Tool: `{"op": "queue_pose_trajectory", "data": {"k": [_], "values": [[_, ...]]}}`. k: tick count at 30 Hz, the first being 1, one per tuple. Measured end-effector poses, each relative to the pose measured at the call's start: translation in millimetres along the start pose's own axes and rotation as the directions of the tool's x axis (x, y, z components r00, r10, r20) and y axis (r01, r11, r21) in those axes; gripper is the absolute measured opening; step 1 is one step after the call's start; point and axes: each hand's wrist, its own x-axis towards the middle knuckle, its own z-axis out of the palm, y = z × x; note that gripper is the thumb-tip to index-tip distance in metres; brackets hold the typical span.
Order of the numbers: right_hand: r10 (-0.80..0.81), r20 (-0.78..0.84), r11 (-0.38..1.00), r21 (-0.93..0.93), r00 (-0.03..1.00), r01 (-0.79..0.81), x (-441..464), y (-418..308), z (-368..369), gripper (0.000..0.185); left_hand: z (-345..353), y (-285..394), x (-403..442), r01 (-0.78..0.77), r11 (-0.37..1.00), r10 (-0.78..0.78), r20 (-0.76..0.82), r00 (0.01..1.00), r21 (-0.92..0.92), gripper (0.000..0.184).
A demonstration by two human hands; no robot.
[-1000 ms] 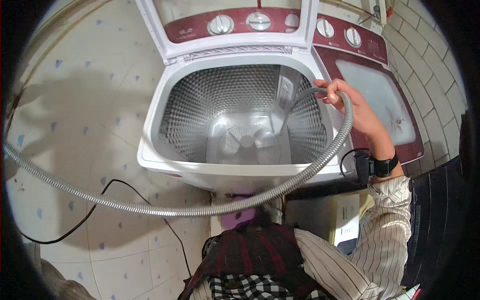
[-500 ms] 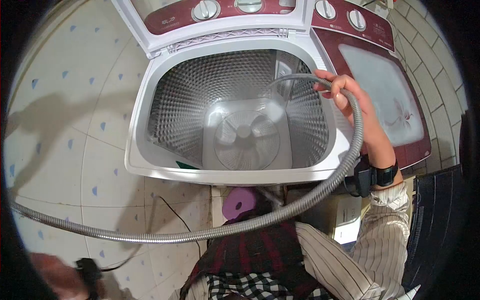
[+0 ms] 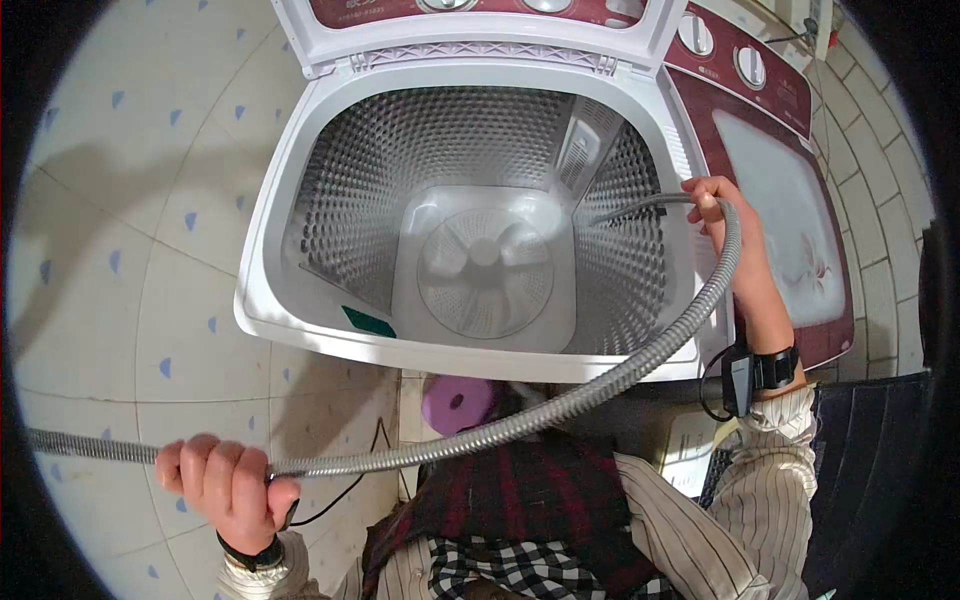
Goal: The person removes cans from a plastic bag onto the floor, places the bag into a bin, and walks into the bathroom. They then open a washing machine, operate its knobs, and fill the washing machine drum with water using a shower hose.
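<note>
A flexible silver metal hose (image 3: 560, 405) curves across my front, from the left edge up to the right side of the washing machine (image 3: 470, 362). My right hand (image 3: 725, 215) is closed around the hose near its end, above the right rim of the open wash tub (image 3: 450, 130). What looks like a thin stream of water arcs from that end into the tub. My left hand (image 3: 222, 490) is wrapped round the hose at lower left, over the floor. At the tub's bottom a round pulsator (image 3: 485, 252) shows.
The raised lid (image 3: 485, 40) stands behind the tub. A spin-side cover (image 3: 790, 220) and a dial panel (image 3: 750, 65) are at right. Below the machine lies a purple round object (image 3: 455, 403). A dark cable (image 3: 345, 490) hangs over the tiled floor (image 3: 90, 330).
My left hand has risen from the lower left and closed on the hose. My right hand, with the hose end, sits farther right over the rim. The view has shifted slightly.
</note>
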Motion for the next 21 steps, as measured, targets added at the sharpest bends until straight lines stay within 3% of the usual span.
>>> {"op": "queue_pose_trajectory", "data": {"k": [2, 5, 7, 9, 12, 15, 21], "values": [[0.004, -0.025, 0.998, -0.065, 1.000, -0.005, 3, 8, -5, 0.030, -3, -5, -16, 0.078, 0.997, -0.077, -0.083, 0.994, 0.006, 0.050], [0.047, -0.068, 0.984, -0.166, 0.997, -0.057, 5, 13, -8, 0.030, -9, -17, -38, 0.088, 0.994, -0.077, -0.137, 0.988, 0.070, 0.038], [0.076, -0.095, 0.976, -0.199, 0.993, -0.094, 7, 15, -9, 0.030, -20, -28, -58, 0.110, 0.987, -0.100, -0.083, 0.991, 0.119, 0.032], [0.165, -0.163, 0.974, -0.129, 0.973, -0.187, 8, 17, -10, 0.033, -26, -32, -67, 0.206, 0.952, -0.192, -0.084, 0.978, 0.226, 0.029], [0.161, -0.180, 0.983, -0.054, 0.970, -0.173, 10, 16, -10, 0.036, -35, -49, -86, 0.241, 0.921, -0.231, -0.067, 0.971, 0.307, 0.028], [0.172, -0.186, 0.982, -0.050, 0.967, -0.185, 9, 7, -8, 0.041, -38, -49, -92, 0.196, 0.928, -0.175, -0.095, 0.980, 0.317, 0.028], [0.226, -0.164, 0.974, 0.041, 0.960, -0.222, 2, -6, -10, 0.050, -28, -38, -83, 0.224, 0.943, -0.204, -0.105, 0.973, 0.247, 0.031]]}}
